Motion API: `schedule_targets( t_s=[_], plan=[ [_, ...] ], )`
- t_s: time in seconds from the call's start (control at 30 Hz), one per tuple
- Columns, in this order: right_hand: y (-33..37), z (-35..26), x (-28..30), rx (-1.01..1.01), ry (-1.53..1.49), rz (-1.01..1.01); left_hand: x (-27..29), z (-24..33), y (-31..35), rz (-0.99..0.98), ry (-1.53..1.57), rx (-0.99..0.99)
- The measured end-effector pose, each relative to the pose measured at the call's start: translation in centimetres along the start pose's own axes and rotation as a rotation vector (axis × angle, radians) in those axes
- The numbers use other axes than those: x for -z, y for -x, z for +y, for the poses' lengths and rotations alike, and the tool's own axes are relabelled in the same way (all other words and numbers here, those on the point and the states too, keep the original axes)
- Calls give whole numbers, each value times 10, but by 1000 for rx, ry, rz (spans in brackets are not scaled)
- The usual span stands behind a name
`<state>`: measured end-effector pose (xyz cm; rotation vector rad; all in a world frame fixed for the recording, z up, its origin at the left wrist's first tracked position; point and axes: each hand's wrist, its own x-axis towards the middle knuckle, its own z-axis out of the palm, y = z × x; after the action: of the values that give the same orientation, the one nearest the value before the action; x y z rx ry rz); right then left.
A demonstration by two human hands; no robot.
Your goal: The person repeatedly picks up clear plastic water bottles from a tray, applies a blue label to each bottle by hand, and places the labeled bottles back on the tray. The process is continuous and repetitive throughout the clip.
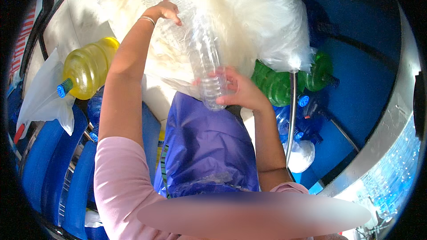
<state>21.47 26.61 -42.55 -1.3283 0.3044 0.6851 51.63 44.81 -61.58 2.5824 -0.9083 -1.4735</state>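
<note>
My right hand (238, 90) is closed round the lower end of a clear plastic bottle (207, 55) with ribbed sides. The bottle tilts over my lap, its far end leaning on the pale plastic. Farther off, my left hand (168, 11), with a bracelet at the wrist, rests on clear ridged plastic (175, 35); its thumb and fingers look apart, though some fingertips are hidden. A large heap of whitish translucent plastic bags (249, 13) spreads beyond and around both hands. Blue-violet cloth (209, 142) covers my lap.
A yellow water jug (89, 69) lies at left beside a white plastic bag (46, 98) and blue chairs (55, 151). Green jugs (278, 84) and blue jugs (311, 111) lie at right behind a metal bar (292, 115). Packed clear bottles (396, 178) stand at far right.
</note>
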Motion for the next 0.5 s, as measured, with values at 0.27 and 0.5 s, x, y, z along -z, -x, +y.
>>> schedule_targets(
  t_s=[0.27, 0.5],
  plan=[
    [-19, -62, 5, 55, -859, 3, -28, 24, 49, 71, 1072, 65],
    [164, -128, -93, 147, 111, 36, -82, 71, 266, 548, 1436, 54]
  ],
)
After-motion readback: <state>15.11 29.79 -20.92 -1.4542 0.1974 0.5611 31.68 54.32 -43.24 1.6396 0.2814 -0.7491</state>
